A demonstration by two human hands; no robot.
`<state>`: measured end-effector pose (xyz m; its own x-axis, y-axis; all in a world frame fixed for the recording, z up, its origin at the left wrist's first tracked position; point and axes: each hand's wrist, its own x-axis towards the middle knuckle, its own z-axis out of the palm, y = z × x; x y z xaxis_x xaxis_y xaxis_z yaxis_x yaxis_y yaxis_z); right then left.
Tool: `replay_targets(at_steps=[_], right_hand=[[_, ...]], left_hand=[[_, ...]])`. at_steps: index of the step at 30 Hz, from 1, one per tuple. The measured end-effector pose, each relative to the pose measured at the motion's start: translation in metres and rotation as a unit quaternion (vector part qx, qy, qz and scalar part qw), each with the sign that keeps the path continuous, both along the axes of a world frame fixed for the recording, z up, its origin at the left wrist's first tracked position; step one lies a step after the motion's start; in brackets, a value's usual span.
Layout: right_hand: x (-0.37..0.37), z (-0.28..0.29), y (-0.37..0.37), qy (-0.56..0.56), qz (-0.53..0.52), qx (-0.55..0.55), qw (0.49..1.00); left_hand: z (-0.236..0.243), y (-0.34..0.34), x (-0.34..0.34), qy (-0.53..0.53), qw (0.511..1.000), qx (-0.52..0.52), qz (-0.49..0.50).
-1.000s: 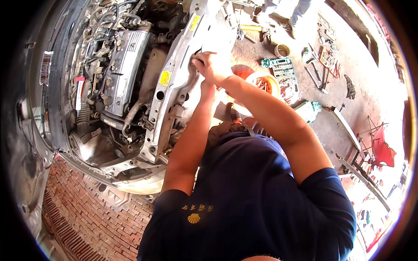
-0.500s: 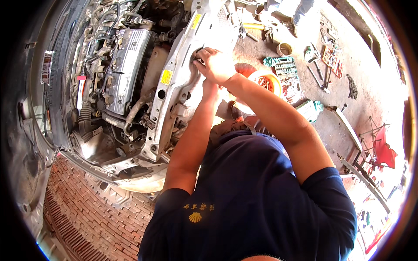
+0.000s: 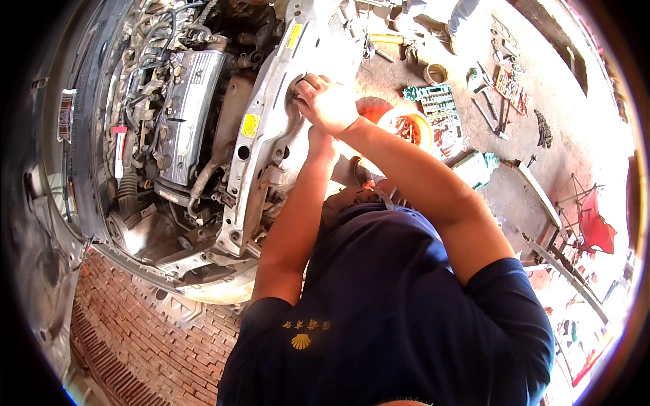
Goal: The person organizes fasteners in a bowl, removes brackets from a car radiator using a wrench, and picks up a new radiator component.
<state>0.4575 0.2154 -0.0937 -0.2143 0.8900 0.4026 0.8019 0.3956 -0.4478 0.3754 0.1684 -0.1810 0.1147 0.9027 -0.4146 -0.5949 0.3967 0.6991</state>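
Observation:
The silver front crossmember (image 3: 261, 145) of a car runs lengthwise in front of me, with yellow stickers and round holes in it. My right hand (image 3: 326, 103) rests at its near edge, fingers curled by a dark opening in the metal. Whatever those fingers pinch is too small or too hidden to make out. Just below it, my left hand (image 3: 322, 141) reaches up against the underside of the right one. Its fingers are covered by the right hand and lost in glare. Beyond the crossmember lies the engine with a ribbed silver cover (image 3: 196, 115).
On the floor to the right are an orange bucket (image 3: 414, 128), a green socket set case (image 3: 441, 101), hand tools (image 3: 497, 118) and a metal ring (image 3: 437, 73). Another person's leg (image 3: 462, 24) shows at the top. A red folding chair (image 3: 597, 223) stands far right.
The view has shifted slightly, so the car sits a little further left. Both hands stay together at the crossmember, the right one still curled at the same opening.

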Motion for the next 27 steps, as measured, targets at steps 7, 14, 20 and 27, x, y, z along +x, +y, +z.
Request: replay_targets(at_steps=[7, 14, 20, 27], right_hand=[[0.001, -0.018, 0.006, 0.032, 0.004, -0.019, 0.999], [-0.001, -0.008, 0.002, 0.032, -0.004, -0.005, 0.999], [-0.002, -0.006, 0.000, 0.029, -0.013, -0.024, 0.999], [-0.003, -0.011, 0.002, 0.046, -0.015, 0.001, 0.999]], left_hand=[[0.003, 0.000, 0.003, -0.033, 0.999, -0.008, -0.001], [0.002, 0.001, 0.000, -0.030, 1.000, -0.009, -0.002], [0.001, -0.001, -0.005, -0.023, 1.000, -0.010, -0.001], [0.002, -0.001, -0.002, -0.016, 1.000, -0.011, -0.011]])
